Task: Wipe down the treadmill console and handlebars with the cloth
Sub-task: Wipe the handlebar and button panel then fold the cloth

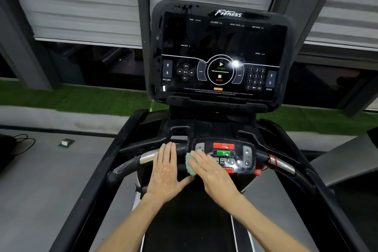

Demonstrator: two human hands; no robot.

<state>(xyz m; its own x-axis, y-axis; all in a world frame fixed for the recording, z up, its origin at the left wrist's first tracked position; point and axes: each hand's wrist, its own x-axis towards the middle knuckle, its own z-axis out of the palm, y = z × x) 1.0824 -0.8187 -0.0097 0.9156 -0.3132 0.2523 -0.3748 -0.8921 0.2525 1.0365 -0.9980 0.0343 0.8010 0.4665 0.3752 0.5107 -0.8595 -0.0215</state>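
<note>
Treadmill belt [190, 221] nearest, both forearms over it. Left hand [165, 172] flat on handlebar [146, 157], fingers [169, 149] straight, together, holding nothing. Right hand [210, 174] flat too, fingers straight, pressing green cloth [190, 166] against left edge of button panel [229, 155]. Cloth pokes out left of hand. Farther: dark console screen [221, 57], blotches along top edge; blinds [81, 2] beyond.
</note>
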